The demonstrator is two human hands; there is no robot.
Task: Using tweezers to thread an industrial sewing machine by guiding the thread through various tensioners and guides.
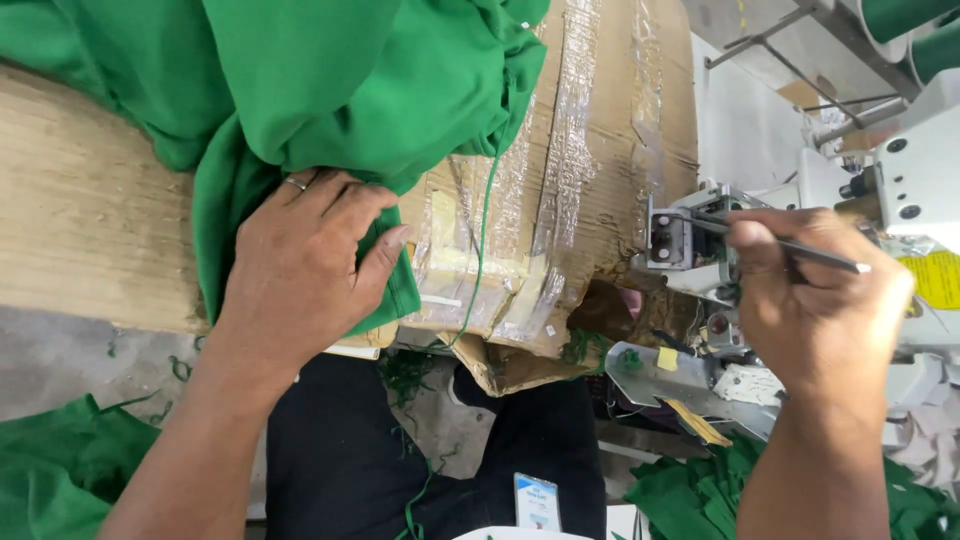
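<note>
A view from above of a person seated at a sewing station. A large pile of green fabric (330, 80) covers the top left and hangs over a wooden table (80, 220). Beside it, a worn cardboard sheet (590, 150) patched with clear tape lies across the table edge. At right stands a white sewing machine (910, 190).

The left hand (300, 270), a ring on one finger, lies flat on the fabric's lower edge, its fingers spread and its thumb pressing the cloth against the table. The right hand (815, 300) has its fingers pinched around thin metal tweezers (790, 245), whose tips point into the machine's small metal head (680, 240).

The step appears to be threading or adjusting the machine, with the fabric held waiting. Finishing it would likely call for fine, steady tweezer work.

More green scraps (700, 495) lie below.
</note>
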